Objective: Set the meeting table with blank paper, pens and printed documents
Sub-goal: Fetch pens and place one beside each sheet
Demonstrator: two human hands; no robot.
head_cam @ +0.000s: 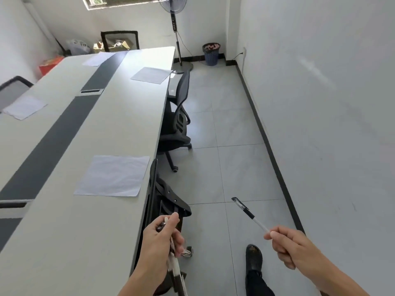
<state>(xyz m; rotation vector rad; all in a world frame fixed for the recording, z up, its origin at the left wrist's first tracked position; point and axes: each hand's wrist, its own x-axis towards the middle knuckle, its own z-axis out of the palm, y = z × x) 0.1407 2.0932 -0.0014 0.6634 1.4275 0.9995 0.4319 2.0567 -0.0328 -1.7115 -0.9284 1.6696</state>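
So, right hand (286,246): thumb and curled fingers pinch the bare tail end of a white-barrelled pen with black grip and cap (249,213); the rest sticks up and left, capped tip well clear of the fingers, over the floor tiles
Left hand (162,236): curled round a bunch of similar white pens (174,259), ends poking out above the thumb and below the palm, can't count them tbh
Long pale grey meeting table with a dark centre strip (64,231): left of both hands, neither touching it
Nearest white paper sheet (113,176): flat by the table's near edge
Farther white paper sheet (151,75): same side, well apart
Black mesh office chair (168,201): tucked against the table edge, just beyond the left hand
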